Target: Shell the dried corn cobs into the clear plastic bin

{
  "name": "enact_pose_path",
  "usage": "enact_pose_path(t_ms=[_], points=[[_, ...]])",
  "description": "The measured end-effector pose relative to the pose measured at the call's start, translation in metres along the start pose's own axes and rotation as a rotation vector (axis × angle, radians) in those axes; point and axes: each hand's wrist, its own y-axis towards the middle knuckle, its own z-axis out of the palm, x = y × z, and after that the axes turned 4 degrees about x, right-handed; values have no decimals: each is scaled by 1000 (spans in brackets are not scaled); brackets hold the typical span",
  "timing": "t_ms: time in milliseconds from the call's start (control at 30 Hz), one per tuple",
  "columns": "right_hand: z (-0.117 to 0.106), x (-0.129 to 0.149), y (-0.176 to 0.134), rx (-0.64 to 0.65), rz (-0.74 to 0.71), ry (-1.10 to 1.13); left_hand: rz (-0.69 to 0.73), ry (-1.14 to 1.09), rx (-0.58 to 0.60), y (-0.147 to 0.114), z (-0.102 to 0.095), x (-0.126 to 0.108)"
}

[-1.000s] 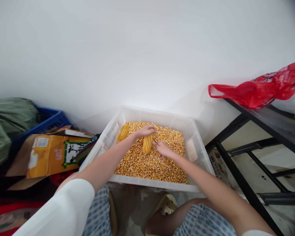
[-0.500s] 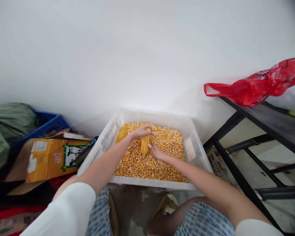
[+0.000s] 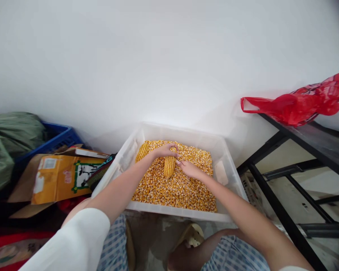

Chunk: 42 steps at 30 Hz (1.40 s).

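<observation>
A yellow corn cob [image 3: 169, 168] stands tilted over loose kernels [image 3: 169, 194] in a white plastic bin [image 3: 183, 215]. My left hand [image 3: 167, 150] is closed around the cob's upper end. My right hand [image 3: 188, 168] is closed on a thin dark tool [image 3: 181, 162], whose tip is at the cob's right side near its top; the tool is too small to name exactly. More corn cobs [image 3: 142, 151] lie at the bin's back left corner.
Left of the bin are a yellow cardboard box [image 3: 60, 177], a blue crate [image 3: 59, 140] and a green sack [image 3: 14, 135]. A black metal frame [image 3: 271, 188] stands on the right, with a red plastic bag [image 3: 293, 105] on top. The white wall [image 3: 169, 64] rises behind.
My right hand has moved up and slightly right along the cob, and the tool has swung from steep to flatter. My left hand keeps its hold. The view has shifted slightly.
</observation>
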Motion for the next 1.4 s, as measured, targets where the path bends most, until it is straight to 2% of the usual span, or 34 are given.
enact_pose_path(t_ms=[333, 533, 800, 1167, 1400], points=[[-6, 3, -6, -25, -40, -41, -14, 6, 12, -1, -2, 3], [-22, 5, -12, 124, -41, -129, -4, 18, -1, 0, -1, 6], [-22, 2, -13, 195, -11, -191, -16, -14, 18, 0, -2, 4], [-17, 7, -12, 96, -11, -357, 9, -34, 20, -1, -3, 3], [-16, 7, -13, 61, -15, -361, -20, -23, 18, -1, -2, 0]])
